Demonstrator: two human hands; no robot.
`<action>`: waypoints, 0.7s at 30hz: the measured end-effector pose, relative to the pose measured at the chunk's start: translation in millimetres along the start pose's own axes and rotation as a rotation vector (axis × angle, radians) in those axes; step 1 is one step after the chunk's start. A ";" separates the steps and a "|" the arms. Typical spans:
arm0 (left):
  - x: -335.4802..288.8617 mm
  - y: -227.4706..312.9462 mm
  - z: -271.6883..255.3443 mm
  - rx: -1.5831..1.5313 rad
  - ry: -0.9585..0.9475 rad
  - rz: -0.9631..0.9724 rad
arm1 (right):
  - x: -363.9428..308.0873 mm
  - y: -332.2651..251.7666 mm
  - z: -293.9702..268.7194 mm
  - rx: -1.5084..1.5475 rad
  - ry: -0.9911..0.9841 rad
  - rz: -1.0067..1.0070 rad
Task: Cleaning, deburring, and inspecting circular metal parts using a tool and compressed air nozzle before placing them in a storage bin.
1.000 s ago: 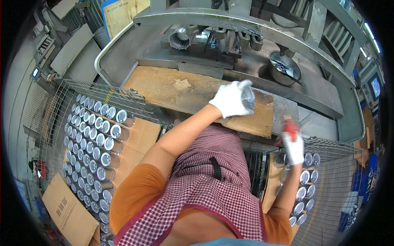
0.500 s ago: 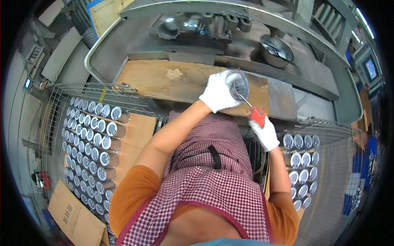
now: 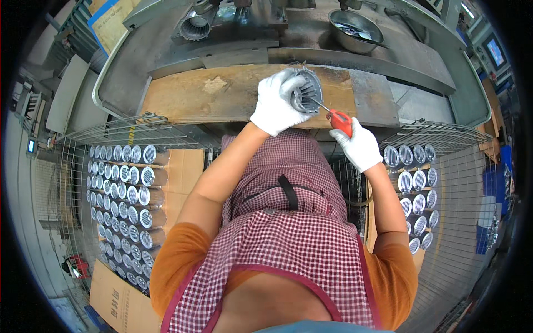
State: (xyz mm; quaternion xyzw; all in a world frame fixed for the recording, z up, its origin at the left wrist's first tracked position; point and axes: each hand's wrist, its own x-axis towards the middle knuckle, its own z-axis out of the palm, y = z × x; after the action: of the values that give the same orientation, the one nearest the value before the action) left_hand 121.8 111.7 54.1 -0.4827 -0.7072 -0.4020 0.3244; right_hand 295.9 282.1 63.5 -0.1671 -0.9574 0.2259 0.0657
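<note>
1. A second ago the right hand (image 3: 361,147) hung low by the wire basket on the right, well away from the metal part. It has since come up, and the thin shaft of its red-handled tool (image 3: 338,119) now reaches the part's open face.
2. The left hand (image 3: 275,105) has kept hold of the finned metal part (image 3: 304,91) throughout, turning it so the open end faces the tool.
3. My reading: the work has gone from bringing the tool in to using it on the part, picking or scraping inside the fins. Whether the tip touches metal is too small to tell.
4. The part sits above the wooden board (image 3: 222,94) on the worktop (image 3: 411,72), near the board's right end, lifted in the hand rather than lying flat.
5. Left hand: gloved, fingers clenched around the part's outer wall, forearm running up from the checked apron (image 3: 288,233).
6. Right hand: gloved, closed around the tool's red handle, just right of the part, wrist bent inward.
7. Left of the board, a wire basket (image 3: 78,166) holds rows of similar cylindrical parts (image 3: 127,188) over cardboard. The right wire basket (image 3: 444,139) holds more. Beyond the board stands a metal bowl (image 3: 355,25).
</note>
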 end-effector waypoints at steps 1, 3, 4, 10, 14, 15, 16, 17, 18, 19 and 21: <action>-0.1 0.5 -0.4 -0.007 -0.025 -0.005 | -0.5 0.1 0.1 0.003 0.001 0.001; -1.6 0.0 1.2 -0.003 -0.001 0.013 | -2.0 -0.1 0.1 0.014 -0.003 -0.004; -3.3 -1.7 1.9 -0.001 0.032 0.029 | -3.2 -0.7 0.5 0.014 0.000 -0.006; -10.4 -10.3 1.4 -0.050 0.106 0.090 | -4.4 -15.5 -1.6 0.135 -0.014 -0.093; -13.3 -16.6 2.1 -0.126 0.110 0.092 | 2.6 -20.2 5.1 0.091 -0.066 -0.070; -14.9 -15.6 2.4 -0.139 0.095 0.061 | 3.7 -19.0 7.0 0.085 -0.055 -0.061; -16.5 -15.4 1.4 -0.145 0.084 0.029 | 3.8 -19.0 3.4 0.083 -0.053 -0.072; -17.1 -17.6 0.8 -0.137 0.093 0.031 | 3.6 -18.4 -2.9 0.163 -0.031 -0.054; -17.9 -20.6 0.7 -0.138 0.132 -0.013 | 5.0 -16.3 -9.7 0.242 -0.008 -0.037; -18.7 -23.3 1.7 -0.146 0.170 -0.053 | 6.6 -8.4 -18.1 0.320 0.033 0.010; -18.5 -17.9 -0.1 -0.287 0.131 -0.516 | 9.1 5.8 -49.4 0.307 0.210 0.078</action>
State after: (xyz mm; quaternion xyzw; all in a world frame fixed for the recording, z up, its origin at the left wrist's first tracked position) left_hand 110.9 100.1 33.9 -0.3010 -0.7201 -0.5971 0.1852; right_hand 299.0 310.4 105.2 -0.2148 -0.8924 0.3530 0.1813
